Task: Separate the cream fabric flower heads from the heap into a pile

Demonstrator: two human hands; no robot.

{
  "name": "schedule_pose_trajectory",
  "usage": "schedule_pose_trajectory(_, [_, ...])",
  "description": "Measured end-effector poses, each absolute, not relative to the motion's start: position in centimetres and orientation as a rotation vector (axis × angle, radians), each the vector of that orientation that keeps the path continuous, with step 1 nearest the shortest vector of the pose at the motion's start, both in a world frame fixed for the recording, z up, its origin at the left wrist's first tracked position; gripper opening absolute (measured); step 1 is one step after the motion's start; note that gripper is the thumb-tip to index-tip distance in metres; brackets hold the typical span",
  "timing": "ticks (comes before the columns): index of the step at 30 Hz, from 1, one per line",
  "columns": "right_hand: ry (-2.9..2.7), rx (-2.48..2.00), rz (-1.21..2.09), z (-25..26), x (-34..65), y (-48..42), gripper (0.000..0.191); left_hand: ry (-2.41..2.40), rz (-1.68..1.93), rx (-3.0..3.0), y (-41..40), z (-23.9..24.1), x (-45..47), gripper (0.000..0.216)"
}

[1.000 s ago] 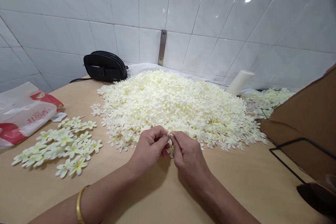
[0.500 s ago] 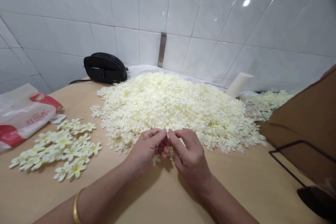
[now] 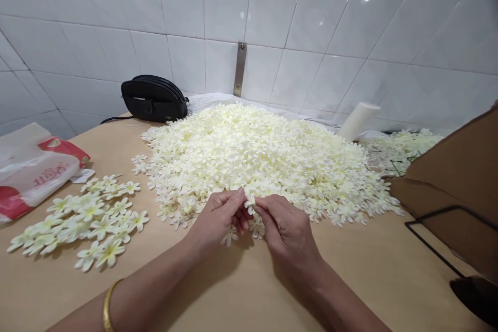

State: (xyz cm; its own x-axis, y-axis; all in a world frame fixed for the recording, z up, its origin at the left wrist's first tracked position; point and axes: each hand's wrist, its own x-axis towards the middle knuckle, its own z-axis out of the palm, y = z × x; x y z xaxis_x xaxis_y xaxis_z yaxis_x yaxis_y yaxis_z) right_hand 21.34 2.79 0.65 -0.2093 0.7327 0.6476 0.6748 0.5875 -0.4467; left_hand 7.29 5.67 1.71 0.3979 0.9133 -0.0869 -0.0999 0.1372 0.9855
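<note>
A small white artificial flower (image 3: pixel 250 202) shows between my two hands, in front of a big heap of pale yellow-white flowers (image 3: pixel 249 150). My left hand (image 3: pixel 223 212) pinches it from the left, thumb up and fingers curled. From the right, my right hand (image 3: pixel 286 225) grips a petal edge between thumb and forefinger. A few loose flowers (image 3: pixel 229 236) lie on the table just beneath my fingers. Part of the held flower is covered by the fingertips.
A smaller group of flowers (image 3: pixel 89 212) lies at left, near a red-and-white plastic bag (image 3: pixel 46 171). Behind stands a black purse (image 3: pixel 153 98). A white roll (image 3: pixel 358 120) leans at the back right. Brown cardboard (image 3: pixel 455 181) and a black wire frame (image 3: pixel 431 244) occupy the right side.
My right hand has shifted slightly right, away from the left fingertips, and the flower between them now shows more. The whole view has moved a little.
</note>
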Motion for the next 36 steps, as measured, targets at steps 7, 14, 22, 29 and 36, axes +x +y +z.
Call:
schedule_pose_trajectory(7, [-1.972, -1.142, 0.001, 0.32, 21.47, 2.86, 0.019, 0.816, 0.846, 1.172, 5.84, 1.24, 7.30, 0.037])
schedule_pose_trajectory(14, [-1.886, -1.202, 0.077, 0.67, 21.30, 2.51, 0.019, 0.769, 0.809, 1.122, 5.96, 1.11, 7.19, 0.030])
schedule_pose_trajectory(22, [-1.648, -1.343, 0.549, 1.01, 21.30, 2.48, 0.019, 0.734, 0.804, 0.975, 6.05, 1.22, 7.11, 0.023])
schedule_pose_trajectory(29, [-1.389, -1.229, 0.986, 0.82, 21.66, 2.83, 0.020, 0.793, 0.821, 0.983, 5.98, 1.55, 7.09, 0.020])
schedule_pose_trajectory(36, [-1.219, -1.157, 1.201, 1.06, 21.84, 3.27, 0.018, 0.843, 0.893, 0.927, 6.00, 1.35, 7.16, 0.015])
